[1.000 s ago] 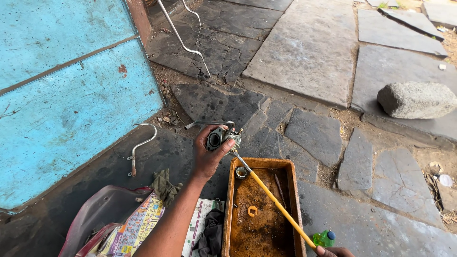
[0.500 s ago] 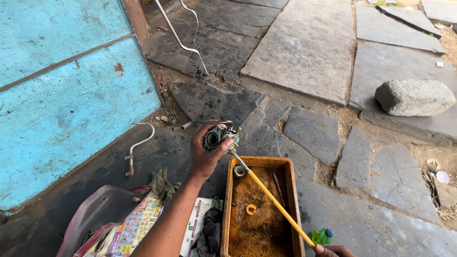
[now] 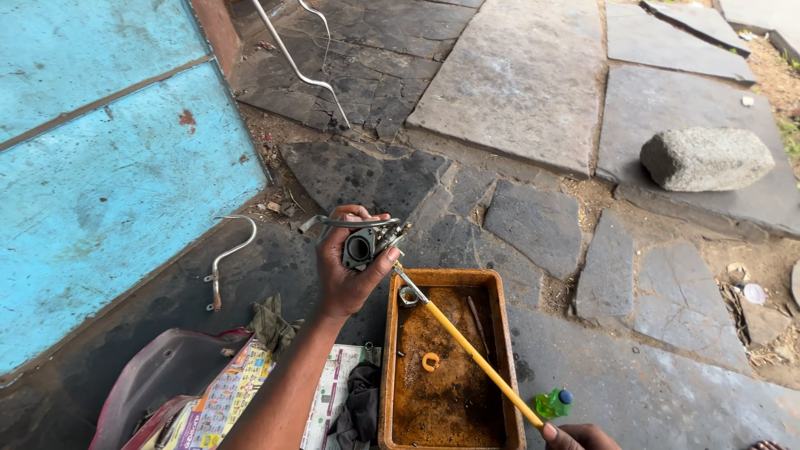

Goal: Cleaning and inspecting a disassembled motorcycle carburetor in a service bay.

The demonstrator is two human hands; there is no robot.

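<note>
Stone slabs [image 3: 517, 92], grey and uneven, run under everything; blue painted panel [image 3: 100, 192] to my left. Rusty orange tray [image 3: 500, 333] sits on the paving, dirty brown liquid inside, a small ring [image 3: 430, 361] and a metal cup [image 3: 408, 295] lying in it. Left hand [image 3: 346, 279] is clamped around a small grey carburettor body [image 3: 365, 244], held up just over the tray's far-left corner. Right hand [image 3: 579, 437] is barely in frame, closed on the handle end of a long yellow screwdriver [image 3: 471, 354]; its tip touches the part's underside. Risk as I judge it: the tip could slip off and jab my left thumb, or a loosened piece could drop into the murky liquid.
</note>
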